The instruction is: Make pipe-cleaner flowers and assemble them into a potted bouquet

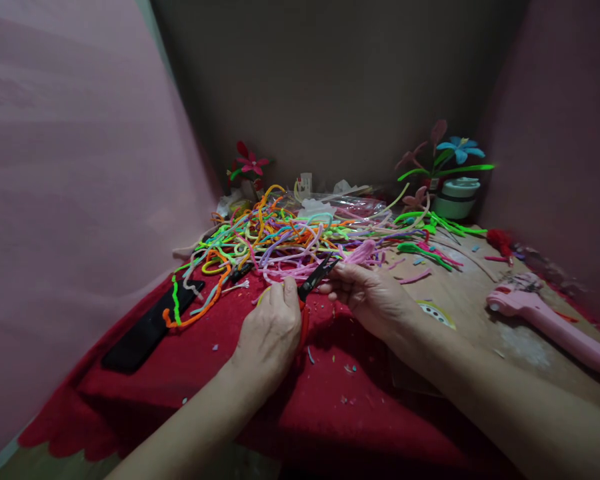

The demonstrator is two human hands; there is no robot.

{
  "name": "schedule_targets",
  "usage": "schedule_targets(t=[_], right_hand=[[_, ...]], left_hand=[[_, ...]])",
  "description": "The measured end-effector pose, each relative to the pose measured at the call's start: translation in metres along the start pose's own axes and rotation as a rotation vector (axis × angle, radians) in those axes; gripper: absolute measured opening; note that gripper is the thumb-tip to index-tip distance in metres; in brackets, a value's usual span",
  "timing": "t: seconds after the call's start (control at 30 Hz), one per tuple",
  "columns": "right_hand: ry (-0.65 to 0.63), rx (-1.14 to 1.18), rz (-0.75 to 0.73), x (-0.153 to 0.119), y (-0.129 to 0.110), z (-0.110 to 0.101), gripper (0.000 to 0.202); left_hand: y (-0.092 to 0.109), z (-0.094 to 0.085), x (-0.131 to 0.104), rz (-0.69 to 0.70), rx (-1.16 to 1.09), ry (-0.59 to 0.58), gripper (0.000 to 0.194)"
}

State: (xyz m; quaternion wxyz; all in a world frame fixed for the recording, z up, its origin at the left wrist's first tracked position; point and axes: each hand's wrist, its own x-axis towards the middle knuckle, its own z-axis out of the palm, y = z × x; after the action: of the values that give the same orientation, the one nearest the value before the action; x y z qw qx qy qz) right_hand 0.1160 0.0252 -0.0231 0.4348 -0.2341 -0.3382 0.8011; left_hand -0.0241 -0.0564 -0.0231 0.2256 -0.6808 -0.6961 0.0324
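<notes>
My left hand (271, 328) is closed around a pair of scissors (316, 279) with dark blades and red-orange handles. The blades point up and to the right, slightly apart, their tips close to my right fingertips. My right hand (373, 297) is pinched, with a bunch of fuzzy pink pipe cleaner (360, 253) showing just above the fingers. What exactly lies between the blades is too small to make out. Behind both hands spreads a tangled heap of colourful pipe cleaners (260, 233) in orange, green, yellow, pink and purple.
A black phone (143, 333) lies left on the red cloth (205, 373). At right are a pink glue gun (545, 320), a yellow-rimmed roll (437, 313) and green pipe cleaners (427, 253). A lidded cup (457, 198) and a blue flower (461, 149) stand behind. Small scraps litter the cloth.
</notes>
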Motion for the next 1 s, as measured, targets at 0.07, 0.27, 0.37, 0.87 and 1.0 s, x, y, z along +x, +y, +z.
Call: schedule_targets(t=[0.07, 0.27, 0.37, 0.87, 1.0], right_hand=[[0.004, -0.001, -0.004, 0.0001, 0.0, 0.0003, 0.008], [-0.014, -0.021, -0.038, 0.0021, 0.0014, -0.0024, 0.009], [-0.024, -0.034, -0.054, 0.0028, 0.0018, -0.0035, 0.009], [-0.043, -0.051, -0.031, 0.0002, -0.0006, -0.0016, 0.008], [-0.042, -0.065, -0.048, 0.0012, 0.0003, -0.0028, 0.009]], left_hand=[[0.0003, -0.0007, 0.0, 0.01, -0.002, -0.009, 0.028], [-0.0013, -0.0008, -0.0007, 0.013, 0.019, -0.006, 0.028], [-0.002, -0.0014, -0.0003, 0.008, 0.054, -0.003, 0.03], [-0.0037, -0.0028, 0.0023, 0.027, 0.138, 0.042, 0.034], [-0.0034, -0.001, 0.0017, 0.028, 0.165, 0.072, 0.034]])
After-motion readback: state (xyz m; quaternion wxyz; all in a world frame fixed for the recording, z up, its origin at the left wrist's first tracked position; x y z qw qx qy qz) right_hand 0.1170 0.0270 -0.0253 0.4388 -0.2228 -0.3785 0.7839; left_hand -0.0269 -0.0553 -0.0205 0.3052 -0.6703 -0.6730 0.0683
